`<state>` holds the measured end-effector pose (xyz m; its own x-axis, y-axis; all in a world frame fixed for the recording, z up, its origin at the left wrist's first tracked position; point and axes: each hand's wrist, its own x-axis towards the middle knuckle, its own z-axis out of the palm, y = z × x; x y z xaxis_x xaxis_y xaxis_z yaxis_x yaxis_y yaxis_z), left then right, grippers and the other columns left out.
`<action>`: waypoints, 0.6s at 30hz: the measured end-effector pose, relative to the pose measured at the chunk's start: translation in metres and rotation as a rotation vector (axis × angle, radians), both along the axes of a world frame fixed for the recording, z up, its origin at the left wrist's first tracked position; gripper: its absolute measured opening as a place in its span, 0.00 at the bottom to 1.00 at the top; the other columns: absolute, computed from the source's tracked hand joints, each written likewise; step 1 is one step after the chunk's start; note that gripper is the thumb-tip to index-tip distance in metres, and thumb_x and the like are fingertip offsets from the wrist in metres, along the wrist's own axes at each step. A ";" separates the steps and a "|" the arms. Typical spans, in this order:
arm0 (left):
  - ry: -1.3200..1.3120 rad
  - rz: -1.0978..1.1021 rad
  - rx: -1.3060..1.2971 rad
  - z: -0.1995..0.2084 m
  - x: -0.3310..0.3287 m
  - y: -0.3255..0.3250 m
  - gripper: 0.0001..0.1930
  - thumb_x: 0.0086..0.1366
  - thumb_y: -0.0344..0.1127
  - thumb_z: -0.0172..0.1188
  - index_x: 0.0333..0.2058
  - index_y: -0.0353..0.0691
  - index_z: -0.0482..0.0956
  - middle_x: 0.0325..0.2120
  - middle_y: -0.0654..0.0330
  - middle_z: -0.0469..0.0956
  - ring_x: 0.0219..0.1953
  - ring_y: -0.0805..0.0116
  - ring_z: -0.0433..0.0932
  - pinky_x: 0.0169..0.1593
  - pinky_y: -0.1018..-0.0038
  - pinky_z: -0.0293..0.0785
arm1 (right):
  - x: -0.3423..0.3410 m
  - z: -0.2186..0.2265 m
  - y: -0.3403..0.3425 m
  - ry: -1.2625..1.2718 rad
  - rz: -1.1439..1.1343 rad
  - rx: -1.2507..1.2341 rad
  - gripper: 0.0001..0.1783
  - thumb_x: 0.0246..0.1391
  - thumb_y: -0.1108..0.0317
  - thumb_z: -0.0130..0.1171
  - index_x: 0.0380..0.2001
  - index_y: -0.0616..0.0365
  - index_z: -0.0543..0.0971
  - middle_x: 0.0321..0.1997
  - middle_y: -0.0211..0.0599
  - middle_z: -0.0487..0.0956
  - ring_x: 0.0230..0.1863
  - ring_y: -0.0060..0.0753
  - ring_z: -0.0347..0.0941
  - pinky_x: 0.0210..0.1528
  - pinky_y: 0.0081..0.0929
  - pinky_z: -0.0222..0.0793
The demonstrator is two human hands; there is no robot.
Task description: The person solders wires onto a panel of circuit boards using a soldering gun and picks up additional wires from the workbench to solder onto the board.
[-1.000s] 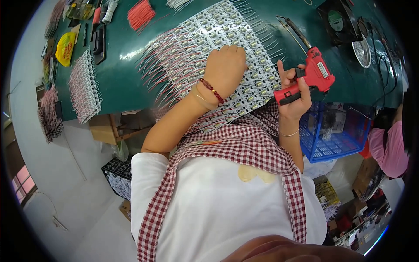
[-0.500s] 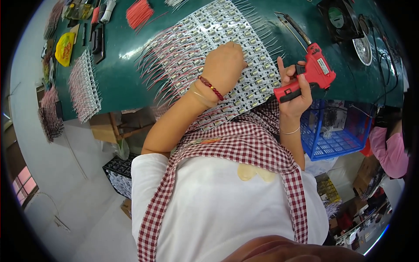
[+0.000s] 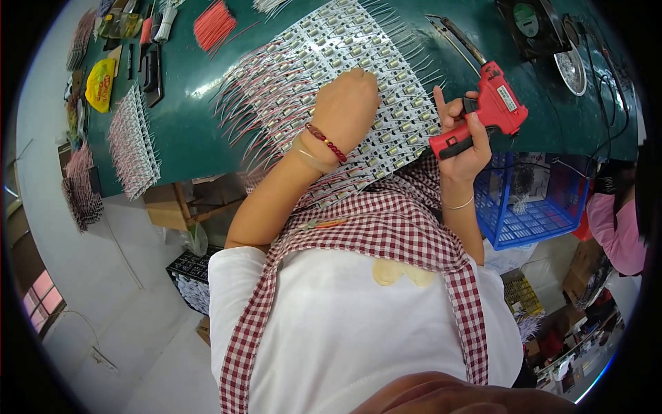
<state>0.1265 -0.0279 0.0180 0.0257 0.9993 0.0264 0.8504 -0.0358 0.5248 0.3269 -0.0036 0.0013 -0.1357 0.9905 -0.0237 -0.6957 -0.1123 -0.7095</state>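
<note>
My left hand [image 3: 348, 107], with a red bead bracelet and a bangle at its wrist, rests over a large panel of small circuit boards [image 3: 407, 114]. Its fingers are curled under; whatever they pinch is hidden by the back of the hand. Rows of red and white wires [image 3: 252, 103] stick out along the panel's left side, and pale wires fringe its right side. My right hand [image 3: 465, 148] grips the handle of a red soldering gun [image 3: 500, 100], forefinger stretched out. The gun's metal tip points up and left, apart from the panel.
On the green table [image 3: 196, 127] lie a smaller wired panel [image 3: 133, 141], a bundle of red wires [image 3: 215, 26], a yellow packet [image 3: 101, 84] and a metal dish [image 3: 571, 72]. A black fan [image 3: 534, 27] stands far right. A blue crate [image 3: 531, 231] sits below the edge; another person's pink sleeve [image 3: 614, 234] is beyond.
My left hand has shifted slightly left over the panel, still curled. The soldering gun in my right hand has moved a little left.
</note>
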 end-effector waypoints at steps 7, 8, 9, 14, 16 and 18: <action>0.080 -0.046 0.059 -0.008 -0.001 0.006 0.04 0.54 0.31 0.57 0.24 0.38 0.74 0.23 0.54 0.74 0.27 0.54 0.75 0.32 0.62 0.71 | 0.001 -0.002 -0.001 0.007 0.005 -0.002 0.18 0.54 0.70 0.51 0.48 0.62 0.65 0.31 0.42 0.73 0.28 0.29 0.69 0.67 0.55 0.48; 0.050 -0.025 0.075 -0.009 -0.002 0.005 0.05 0.54 0.31 0.57 0.23 0.38 0.74 0.22 0.54 0.74 0.26 0.54 0.75 0.31 0.62 0.71 | 0.000 -0.001 -0.001 0.009 0.008 -0.004 0.18 0.54 0.70 0.51 0.48 0.62 0.65 0.31 0.42 0.73 0.28 0.29 0.69 0.67 0.55 0.48; 0.049 -0.029 0.074 -0.008 -0.001 0.004 0.05 0.54 0.31 0.57 0.23 0.38 0.74 0.22 0.54 0.74 0.26 0.54 0.75 0.31 0.62 0.71 | 0.000 -0.001 0.000 0.012 0.003 -0.003 0.18 0.54 0.70 0.51 0.48 0.62 0.66 0.31 0.42 0.73 0.28 0.29 0.69 0.67 0.55 0.48; 0.064 0.213 0.229 0.005 -0.006 -0.028 0.05 0.53 0.30 0.58 0.22 0.38 0.71 0.20 0.56 0.72 0.21 0.56 0.73 0.24 0.66 0.68 | 0.000 -0.001 0.000 0.014 -0.001 -0.010 0.18 0.53 0.70 0.50 0.48 0.62 0.66 0.30 0.42 0.73 0.28 0.29 0.69 0.67 0.55 0.48; 0.094 0.256 0.234 0.006 -0.009 -0.040 0.05 0.53 0.29 0.58 0.22 0.39 0.70 0.19 0.57 0.71 0.20 0.57 0.72 0.23 0.66 0.67 | 0.001 -0.002 0.000 0.009 -0.012 -0.010 0.18 0.53 0.71 0.50 0.48 0.63 0.66 0.30 0.42 0.74 0.28 0.29 0.70 0.67 0.55 0.47; 0.123 0.301 0.240 0.000 -0.014 -0.048 0.05 0.52 0.28 0.59 0.22 0.39 0.70 0.19 0.58 0.71 0.19 0.57 0.72 0.22 0.67 0.66 | 0.000 -0.002 0.000 0.020 0.001 0.000 0.17 0.55 0.71 0.48 0.48 0.63 0.66 0.31 0.41 0.73 0.28 0.29 0.69 0.69 0.56 0.42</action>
<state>0.1127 -0.0757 0.0179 -0.2499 0.9284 0.2749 0.8976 0.1157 0.4253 0.3268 -0.0036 -0.0004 -0.1367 0.9904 -0.0211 -0.7100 -0.1128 -0.6951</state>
